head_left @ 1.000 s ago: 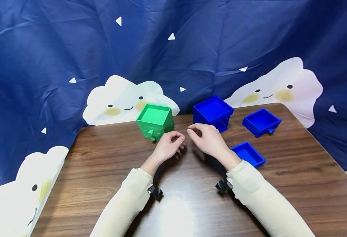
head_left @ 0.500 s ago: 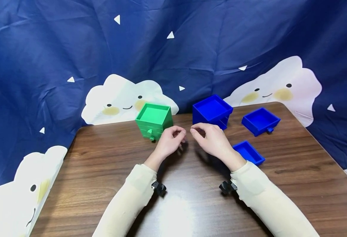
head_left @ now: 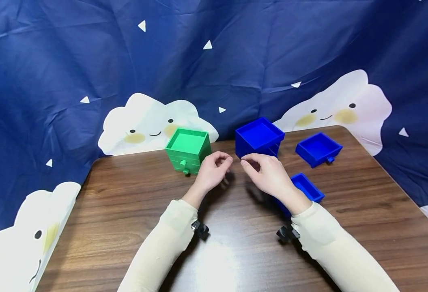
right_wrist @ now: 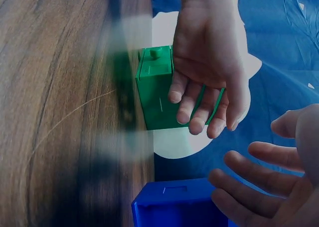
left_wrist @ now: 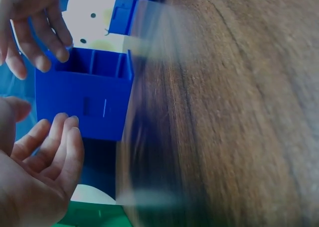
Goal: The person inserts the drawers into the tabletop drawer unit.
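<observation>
In the head view my left hand (head_left: 214, 172) hovers above the table just right of a green box with small drawers (head_left: 188, 150), its fingers loosely curved and holding nothing. My right hand (head_left: 266, 174) is bent the same way, in front of a blue box (head_left: 259, 138) with a shallow tray top. The two hands face each other, apart. In the left wrist view, compartments show along one side of the blue box (left_wrist: 82, 95). The right wrist view has the green box (right_wrist: 159, 100) behind my left hand (right_wrist: 209, 53).
A loose blue drawer (head_left: 319, 149) with a knob lies right of the blue box. Another blue drawer (head_left: 308, 188) is partly hidden by my right wrist. The wooden table (head_left: 126, 211) meets a dark blue cloth (head_left: 235, 61) with cloud prints at the back.
Both hands have shifted slightly to the right, and my right arm covers more of the nearer blue drawer. The whole scene has slid slightly left in view. The boxes stay in place.
</observation>
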Available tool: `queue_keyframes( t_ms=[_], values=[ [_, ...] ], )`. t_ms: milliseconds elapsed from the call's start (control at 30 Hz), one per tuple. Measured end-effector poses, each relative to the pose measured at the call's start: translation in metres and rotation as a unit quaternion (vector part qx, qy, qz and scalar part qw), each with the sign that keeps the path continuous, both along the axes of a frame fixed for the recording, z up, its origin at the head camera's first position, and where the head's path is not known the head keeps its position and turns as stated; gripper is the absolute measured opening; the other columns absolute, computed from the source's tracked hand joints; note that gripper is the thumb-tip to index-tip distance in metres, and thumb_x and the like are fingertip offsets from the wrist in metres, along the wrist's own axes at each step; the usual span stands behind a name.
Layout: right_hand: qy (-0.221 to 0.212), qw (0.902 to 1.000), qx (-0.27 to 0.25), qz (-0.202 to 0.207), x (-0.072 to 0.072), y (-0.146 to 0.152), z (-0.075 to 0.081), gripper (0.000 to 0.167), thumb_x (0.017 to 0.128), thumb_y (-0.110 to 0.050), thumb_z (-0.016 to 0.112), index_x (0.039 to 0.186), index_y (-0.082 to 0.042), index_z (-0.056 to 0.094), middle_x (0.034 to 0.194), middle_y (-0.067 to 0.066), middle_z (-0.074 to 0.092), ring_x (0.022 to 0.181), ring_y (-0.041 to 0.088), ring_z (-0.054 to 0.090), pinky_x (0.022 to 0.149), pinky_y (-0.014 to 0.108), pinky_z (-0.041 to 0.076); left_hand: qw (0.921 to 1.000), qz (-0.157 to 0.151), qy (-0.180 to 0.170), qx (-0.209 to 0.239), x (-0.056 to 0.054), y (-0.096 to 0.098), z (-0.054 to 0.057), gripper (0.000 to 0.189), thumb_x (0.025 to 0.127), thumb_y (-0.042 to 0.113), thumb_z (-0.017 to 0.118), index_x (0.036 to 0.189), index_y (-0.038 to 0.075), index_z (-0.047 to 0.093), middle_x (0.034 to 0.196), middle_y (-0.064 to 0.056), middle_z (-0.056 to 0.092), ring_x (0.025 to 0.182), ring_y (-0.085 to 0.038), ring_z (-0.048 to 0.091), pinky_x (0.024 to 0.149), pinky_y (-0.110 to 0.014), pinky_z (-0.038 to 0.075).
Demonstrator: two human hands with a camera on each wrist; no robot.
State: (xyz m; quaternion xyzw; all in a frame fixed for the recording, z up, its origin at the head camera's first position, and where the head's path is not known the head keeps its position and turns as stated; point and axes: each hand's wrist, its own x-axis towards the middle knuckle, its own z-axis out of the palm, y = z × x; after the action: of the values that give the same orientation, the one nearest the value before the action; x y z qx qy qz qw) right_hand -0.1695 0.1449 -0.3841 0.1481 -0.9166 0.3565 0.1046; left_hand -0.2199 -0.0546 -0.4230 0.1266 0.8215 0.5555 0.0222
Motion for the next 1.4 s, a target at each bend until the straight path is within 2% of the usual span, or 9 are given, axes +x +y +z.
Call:
queue_keyframes(
  t_ms=[267,400,533,667,767,1033,1400],
  values=[
    [0.000,0.9999,-0.009,-0.011,0.006,0.009,0.000,0.029,0.108,-0.025,0.063,0.123,-0.006,0.079,0.114,0.012,0.082,0.097,0.029,0.076,0.088,0.052,0.060,0.9994,0.019,0.017,0.025,-0.005,0.010,-0.001,0.026,0.105,0.023,0.066,0.116,0.000,0.074,0.102,-0.029,0.076,0.087,-0.047,0.075,0.065,-0.021,0.052],
    [0.001,0.9997,-0.021,-0.011,0.008,0.012,-0.002,0.028,0.108,-0.024,0.064,0.123,-0.005,0.079,0.113,0.012,0.082,0.097,0.029,0.077,0.089,0.053,0.061,0.9992,0.024,0.016,0.028,-0.004,0.015,0.001,0.027,0.105,0.023,0.067,0.119,0.001,0.073,0.104,-0.025,0.078,0.091,-0.046,0.077,0.069,-0.021,0.052],
    [0.002,0.9995,-0.030,-0.011,0.009,0.016,-0.003,0.029,0.108,-0.022,0.064,0.124,-0.003,0.078,0.113,0.013,0.082,0.096,0.029,0.077,0.088,0.053,0.061,0.9991,0.032,0.018,0.020,-0.005,0.020,0.003,0.028,0.104,0.024,0.069,0.123,0.003,0.072,0.103,-0.020,0.080,0.088,-0.039,0.077,0.071,-0.021,0.052],
    [-0.001,0.9996,-0.025,-0.016,0.011,0.020,-0.003,0.029,0.108,-0.021,0.064,0.126,-0.002,0.077,0.113,0.013,0.082,0.095,0.029,0.076,0.086,0.052,0.061,0.9986,0.042,0.033,0.003,-0.007,0.026,0.004,0.032,0.104,0.026,0.069,0.127,0.004,0.071,0.101,-0.014,0.081,0.082,-0.022,0.074,0.072,-0.022,0.052],
    [0.000,0.9996,-0.019,-0.021,0.013,0.024,-0.003,0.029,0.107,-0.021,0.064,0.126,-0.003,0.077,0.112,0.012,0.082,0.094,0.028,0.076,0.086,0.051,0.060,0.9979,0.049,0.043,-0.002,-0.008,0.030,0.005,0.036,0.103,0.028,0.069,0.130,0.005,0.070,0.102,-0.011,0.080,0.082,-0.014,0.070,0.075,-0.024,0.053],
    [-0.011,0.9996,-0.005,-0.027,0.020,0.032,-0.002,0.030,0.109,-0.023,0.063,0.127,-0.003,0.077,0.111,0.011,0.082,0.096,0.027,0.076,0.086,0.049,0.060,0.9946,0.068,0.065,-0.043,-0.010,0.039,0.001,0.044,0.103,0.038,0.067,0.138,0.012,0.065,0.104,-0.004,0.078,0.091,-0.016,0.071,0.080,-0.029,0.055],
    [-0.002,0.9994,-0.002,-0.033,0.032,0.044,-0.004,0.028,0.108,-0.021,0.064,0.126,-0.004,0.078,0.110,0.011,0.082,0.094,0.027,0.077,0.084,0.052,0.062,0.9923,0.089,0.083,-0.024,-0.016,0.051,-0.001,0.051,0.101,0.041,0.069,0.144,0.016,0.059,0.100,-0.003,0.078,0.085,-0.011,0.068,0.078,-0.024,0.053]
  ],
)
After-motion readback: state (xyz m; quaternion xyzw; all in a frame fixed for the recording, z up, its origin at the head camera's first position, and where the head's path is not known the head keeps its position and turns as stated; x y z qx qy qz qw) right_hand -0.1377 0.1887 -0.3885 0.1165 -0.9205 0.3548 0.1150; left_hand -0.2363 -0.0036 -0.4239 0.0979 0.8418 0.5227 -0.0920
